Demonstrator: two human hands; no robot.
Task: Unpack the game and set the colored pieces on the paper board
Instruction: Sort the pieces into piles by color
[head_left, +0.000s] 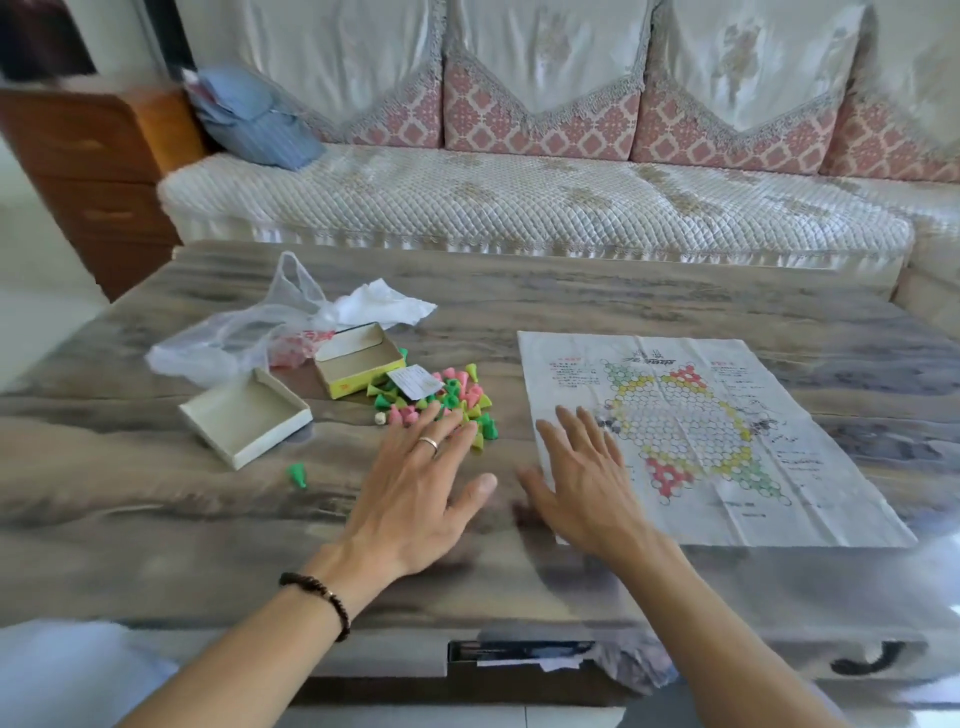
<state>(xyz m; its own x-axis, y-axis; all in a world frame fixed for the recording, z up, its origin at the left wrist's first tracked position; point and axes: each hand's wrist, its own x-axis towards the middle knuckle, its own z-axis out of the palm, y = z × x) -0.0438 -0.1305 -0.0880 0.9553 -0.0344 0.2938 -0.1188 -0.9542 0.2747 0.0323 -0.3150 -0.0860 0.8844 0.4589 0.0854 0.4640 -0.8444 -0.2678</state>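
Lying open and emptied are the box halves (358, 364), while the pieces (457, 400) are sitting heaped on the counter (623, 301) beside the bare paper board (701, 431), both flat, empty hands, left hand (415, 488) and right hand (587, 483), reaching in.

A single head-worn camera looks forward and down across the counter (623, 291) from its near edge, close enough that both forearms reach in from the bottom of the frame. The wide lens (straight edges bow toward the borders) also takes in the sofa (519, 208) beyond the far edge.
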